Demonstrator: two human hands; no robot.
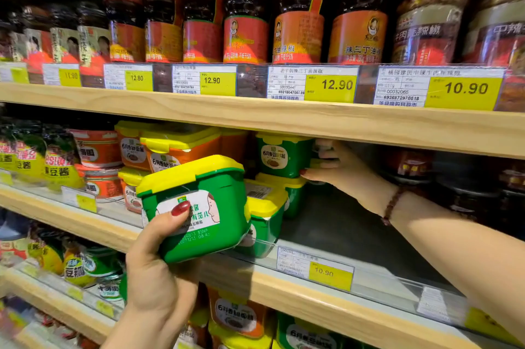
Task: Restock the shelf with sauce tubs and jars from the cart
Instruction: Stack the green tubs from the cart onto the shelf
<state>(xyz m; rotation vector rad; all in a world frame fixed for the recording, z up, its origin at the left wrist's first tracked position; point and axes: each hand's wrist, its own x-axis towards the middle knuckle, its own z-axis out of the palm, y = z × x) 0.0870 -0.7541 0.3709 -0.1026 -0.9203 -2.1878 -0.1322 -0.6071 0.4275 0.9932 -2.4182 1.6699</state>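
At the far left of the shelf [312,306] we are filling, yellow pouches [56,162] and orange tubs [176,147] stand closely packed. Next comes our left hand [153,277], wrapped round a green tub [199,206] with a yellow lid, thumb on its label. This tub is tilted in the air in front of the shelf edge, not yet set down. Behind it two lower green tubs [268,223] sit on the shelf, and a top tub [281,155] is stacked on the rear one. Our right hand [338,169] reaches in under the board above and seems to grip that top tub by its right side, fingers curled on the wall, thumb at its base. Right of this the shelf floor lies bare as far as the dark jars [468,178]. We judge the work partly done: some green tubs are placed, one is in hand, and there is room for more. The cart is out of view, so we cannot tell what remains. In the way are the clear rail [397,289] with its price tag [315,270] along the front, and the low headroom.
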